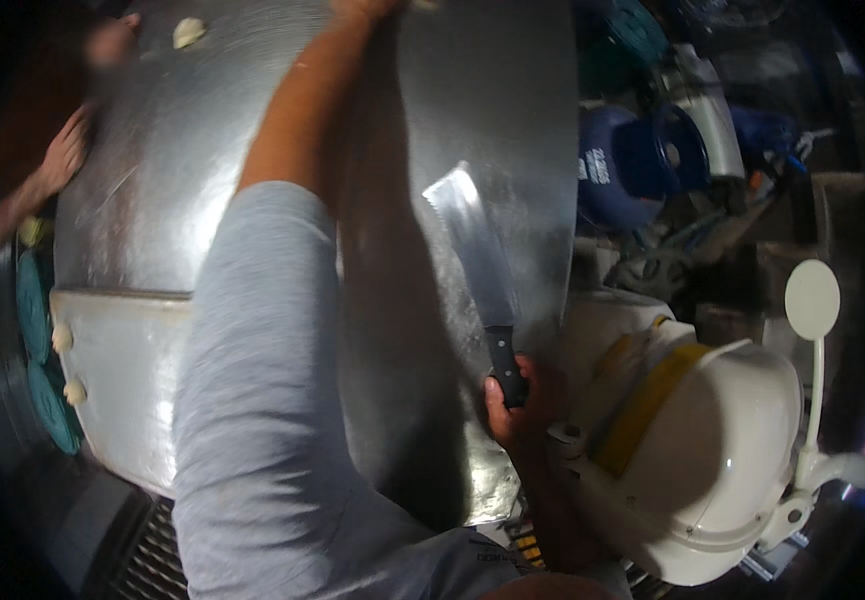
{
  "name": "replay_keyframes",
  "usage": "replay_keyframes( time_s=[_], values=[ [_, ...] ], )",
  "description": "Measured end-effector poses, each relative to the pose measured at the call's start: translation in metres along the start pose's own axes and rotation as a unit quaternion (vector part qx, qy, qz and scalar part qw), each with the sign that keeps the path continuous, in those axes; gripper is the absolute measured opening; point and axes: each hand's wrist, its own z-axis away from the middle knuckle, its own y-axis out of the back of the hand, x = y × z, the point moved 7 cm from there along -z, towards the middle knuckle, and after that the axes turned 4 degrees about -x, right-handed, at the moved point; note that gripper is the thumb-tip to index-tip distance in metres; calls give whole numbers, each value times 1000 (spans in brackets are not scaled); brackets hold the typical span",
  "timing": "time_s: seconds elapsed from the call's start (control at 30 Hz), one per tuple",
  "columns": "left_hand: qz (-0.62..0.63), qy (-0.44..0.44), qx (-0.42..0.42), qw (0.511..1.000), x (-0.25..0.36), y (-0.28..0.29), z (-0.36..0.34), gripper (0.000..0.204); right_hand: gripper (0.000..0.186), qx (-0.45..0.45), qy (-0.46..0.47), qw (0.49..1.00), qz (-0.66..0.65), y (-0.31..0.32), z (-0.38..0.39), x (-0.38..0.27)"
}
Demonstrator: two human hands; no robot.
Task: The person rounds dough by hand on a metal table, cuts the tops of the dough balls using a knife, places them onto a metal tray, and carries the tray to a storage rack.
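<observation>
My right hand point(514, 405) is closed round the black riveted handle of a broad-bladed knife point(485, 262) with a toothed left edge. The blade points away from me over the steel tabletop point(377, 330). Across the table stretches my left arm in a grey sleeve; my left hand point(367, 6) is at the top edge, with its fingers cut off from view. A small pale bit point(425, 4) shows just right of it, too little to name. A pale dough-like lump point(189, 33) lies at the far left of the table.
At the left, another person's hand point(65, 152) rests at the table edge. A metal tray point(127, 385) holds two pale lumps point(74, 391) near teal round objects point(34, 305). To my right stand a cream machine point(717, 455) with a round disc and a blue container point(617, 165).
</observation>
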Motion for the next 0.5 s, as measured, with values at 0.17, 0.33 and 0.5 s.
replay_keyframes(
  time_s=[0.17,0.33,0.5],
  values=[
    [96,92,29,991,-4,17,-20,30,45,18,-5,1000,-14,-3,2,5],
    [302,16,-112,946,-87,-23,-38,32,49,8,8,999,-50,0,-5,1],
    [418,50,-151,894,-71,4,62,27,45,24,1,1000,-20,4,-4,-3]
  ],
)
